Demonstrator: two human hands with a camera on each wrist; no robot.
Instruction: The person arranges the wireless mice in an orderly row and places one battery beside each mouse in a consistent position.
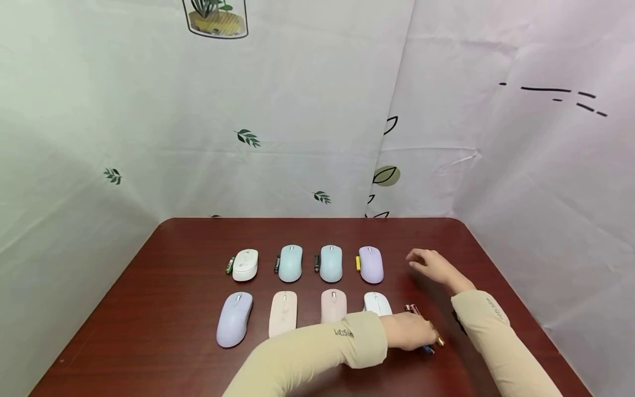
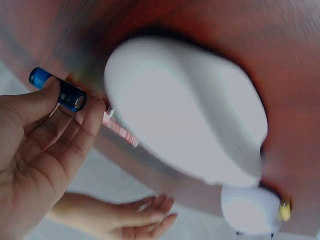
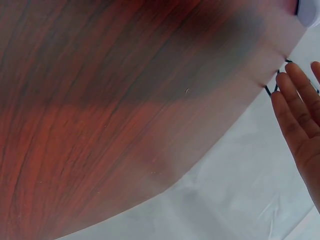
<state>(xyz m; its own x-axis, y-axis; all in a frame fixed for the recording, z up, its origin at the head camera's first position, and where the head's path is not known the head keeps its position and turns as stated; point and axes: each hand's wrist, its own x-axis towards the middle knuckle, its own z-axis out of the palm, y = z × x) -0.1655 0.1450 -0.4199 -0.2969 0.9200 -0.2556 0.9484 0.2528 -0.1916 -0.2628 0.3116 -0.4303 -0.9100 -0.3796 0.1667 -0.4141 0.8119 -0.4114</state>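
Observation:
My left hand (image 1: 412,331) reaches across to the right side of the table and pinches a blue battery (image 2: 67,95) between thumb and fingers. More batteries lie about that hand: a red one (image 1: 414,310) beyond it, and a gold-coloured one (image 1: 439,337) at its fingers. Just left of the hand sits a white computer mouse (image 1: 377,303), partly covered by the forearm; it looms large in the left wrist view. Farther back, my right hand (image 1: 436,270) hovers over the table with loosely bent fingers and holds nothing. In the right wrist view its fingers (image 3: 295,100) look extended.
In the back row, a white mouse (image 1: 245,264), two light-blue mice (image 1: 290,263) and a purple mouse (image 1: 371,264) each have a battery beside them. A lavender mouse (image 1: 235,320), a beige mouse (image 1: 283,313) and a pink mouse (image 1: 333,305) stand in front. White cloth (image 1: 307,110) surrounds the table.

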